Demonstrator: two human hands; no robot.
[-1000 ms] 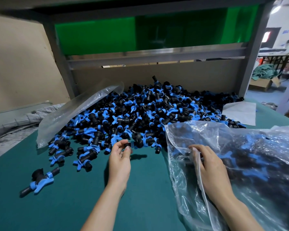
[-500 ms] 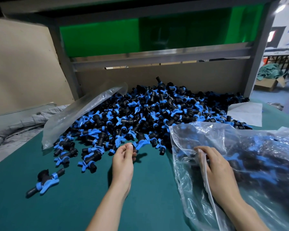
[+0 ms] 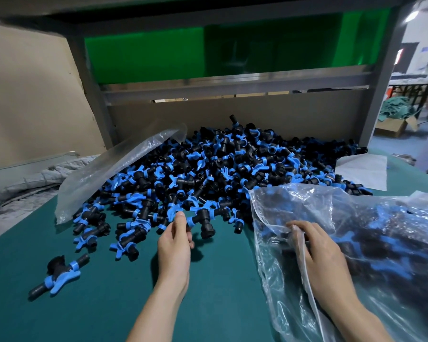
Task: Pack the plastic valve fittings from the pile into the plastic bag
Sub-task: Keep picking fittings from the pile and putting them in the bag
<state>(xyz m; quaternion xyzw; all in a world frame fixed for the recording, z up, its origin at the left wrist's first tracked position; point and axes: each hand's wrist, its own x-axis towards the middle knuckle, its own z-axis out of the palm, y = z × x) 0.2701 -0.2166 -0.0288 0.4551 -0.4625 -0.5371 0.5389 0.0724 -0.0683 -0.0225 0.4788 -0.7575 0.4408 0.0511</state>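
Note:
A big pile of black valve fittings with blue handles (image 3: 232,169) covers the back of the green table (image 3: 109,304). At the pile's front edge my left hand (image 3: 174,245) pinches one fitting (image 3: 204,219) by its blue handle, lifted a little off the table. To the right lies a clear plastic bag (image 3: 368,255) with many fittings inside. My right hand (image 3: 319,250) grips the bag's open edge, fingers curled over the rim.
An empty clear bag (image 3: 114,169) lies over the pile's left side. One fitting (image 3: 57,275) sits apart at the front left. A white sheet (image 3: 363,169) lies at the back right. A grey metal frame and cardboard wall stand behind the pile.
My left hand has pulled a fitting out of the pile's front edge and raised it slightly. My right hand stays on the bag's rim.

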